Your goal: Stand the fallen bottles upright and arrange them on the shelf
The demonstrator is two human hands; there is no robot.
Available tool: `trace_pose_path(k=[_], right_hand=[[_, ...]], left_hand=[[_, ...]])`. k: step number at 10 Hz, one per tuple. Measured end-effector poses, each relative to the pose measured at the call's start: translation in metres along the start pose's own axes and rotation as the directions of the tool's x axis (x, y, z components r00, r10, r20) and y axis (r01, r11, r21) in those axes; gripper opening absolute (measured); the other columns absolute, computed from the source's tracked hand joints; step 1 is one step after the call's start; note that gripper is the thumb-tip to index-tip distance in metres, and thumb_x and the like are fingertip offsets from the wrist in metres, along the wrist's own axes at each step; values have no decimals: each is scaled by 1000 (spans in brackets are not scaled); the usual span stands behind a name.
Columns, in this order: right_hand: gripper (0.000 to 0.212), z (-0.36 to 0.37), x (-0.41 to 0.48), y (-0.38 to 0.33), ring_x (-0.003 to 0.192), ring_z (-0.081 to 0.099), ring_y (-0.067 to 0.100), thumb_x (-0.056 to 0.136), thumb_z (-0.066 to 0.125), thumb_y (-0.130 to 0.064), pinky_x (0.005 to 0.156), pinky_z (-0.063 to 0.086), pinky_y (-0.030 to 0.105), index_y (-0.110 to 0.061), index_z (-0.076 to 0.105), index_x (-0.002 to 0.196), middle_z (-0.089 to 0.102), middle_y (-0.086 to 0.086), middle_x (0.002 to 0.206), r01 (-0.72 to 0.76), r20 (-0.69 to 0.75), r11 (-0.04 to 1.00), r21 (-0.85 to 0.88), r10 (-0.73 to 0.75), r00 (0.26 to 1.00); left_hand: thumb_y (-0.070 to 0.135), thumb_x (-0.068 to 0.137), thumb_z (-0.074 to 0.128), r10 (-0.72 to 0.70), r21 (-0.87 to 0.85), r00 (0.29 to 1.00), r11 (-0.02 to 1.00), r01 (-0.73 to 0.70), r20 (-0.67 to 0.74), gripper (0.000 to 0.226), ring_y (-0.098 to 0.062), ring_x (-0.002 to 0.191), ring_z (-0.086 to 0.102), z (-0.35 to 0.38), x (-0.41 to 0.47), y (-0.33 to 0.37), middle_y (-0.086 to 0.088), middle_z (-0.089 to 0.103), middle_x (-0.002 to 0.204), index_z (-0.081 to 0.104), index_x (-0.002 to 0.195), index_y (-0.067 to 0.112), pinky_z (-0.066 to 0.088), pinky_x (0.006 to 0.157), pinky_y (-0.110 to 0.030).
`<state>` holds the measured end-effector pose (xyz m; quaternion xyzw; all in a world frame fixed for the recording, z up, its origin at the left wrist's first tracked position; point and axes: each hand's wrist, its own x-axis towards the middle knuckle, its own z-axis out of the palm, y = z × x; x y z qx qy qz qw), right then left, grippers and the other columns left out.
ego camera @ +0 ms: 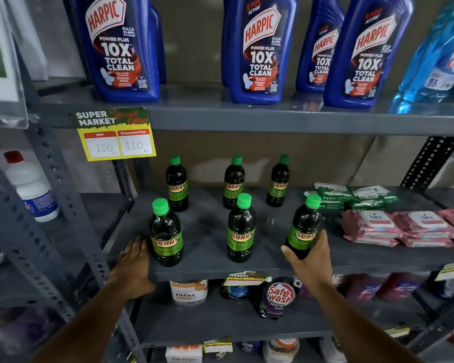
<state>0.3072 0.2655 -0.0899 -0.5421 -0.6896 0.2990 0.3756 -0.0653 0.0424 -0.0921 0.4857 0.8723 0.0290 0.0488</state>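
The grey shelf (207, 268) carries six upright Sunny bottles in two rows of three. Right hand (311, 260) wraps its fingers around the front-right bottle (303, 229). Left hand (133, 268) rests flat, fingers extended, on the shelf's front-left edge, just beside the front-left bottle (165, 237), gripping nothing.

Harpic bottles (257, 56) — tops cut off by upper edge; front-right Sunny bottle (303, 226) — base hidden behind right hand (311, 260).

Grey shelf (210, 268) bears six upright bottles (240, 229), seemingly wipe packs (378, 226).
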Motion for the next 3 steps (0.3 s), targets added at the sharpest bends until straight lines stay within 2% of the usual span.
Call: trace_pose_path(k=[1,2,3], right_hand=[[121,-10,-13,-3,151,20,32,71,78,-60,119,22,43,-6,10,155,21,19,162,133,-4,973,-190,-136,991],[119,-19,-14,-4,152,12,35,77,70,-63,118,15,40,1,8,154,13,26,163,284,15,889,-358,-298,954],[118,-31,-12,-15,152,10,37,79,72,-58,119,14,42,4,6,154,9,28,163,313,21,876,-367,-328,944]], left_hand=[[46,70,77,-4,-16,1000,1000,3,-25,125,-33,150,-3,-3,-13,1,-16,-6,162,-8,151,5,10,123,-44],[42,76,72,7,-26,998,1000,-9,-62,117,-31,150,-5,-5,-27,-2,-16,-9,163,-10,151,4,8,123,-41],[46,81,64,34,-1,987,999,-35,-156,109,-29,150,-2,-14,-41,-3,-16,-7,163,-7,152,4,8,122,-39]])
